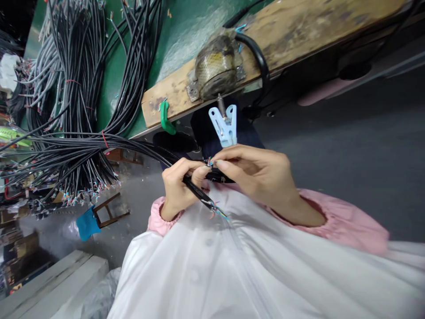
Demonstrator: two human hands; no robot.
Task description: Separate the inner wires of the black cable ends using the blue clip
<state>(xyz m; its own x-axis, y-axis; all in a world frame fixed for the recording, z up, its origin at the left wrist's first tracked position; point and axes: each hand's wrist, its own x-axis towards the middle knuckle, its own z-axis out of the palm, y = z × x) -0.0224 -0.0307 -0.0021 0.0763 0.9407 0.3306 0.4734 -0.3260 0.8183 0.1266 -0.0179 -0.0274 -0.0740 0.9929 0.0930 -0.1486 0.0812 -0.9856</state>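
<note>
My left hand (177, 188) is closed round a black cable (195, 189) whose stripped end with thin coloured wires sticks out below it. My right hand (255, 170) pinches the coloured wire tips (209, 162) of a cable end held between both hands, fingertips pressed together. Both hands hover above my white apron (232, 266), with pink sleeves at the wrists. A light blue plastic clip (225, 126) hangs just above the fingers.
A large bundle of black and grey cables (79, 133) hangs off the green table (186, 35) at the left, stripped ends fanned out. A wooden board (299, 31) carries a metal motor-like fitting (215, 66). A green hook (165, 117) hangs from the board's edge.
</note>
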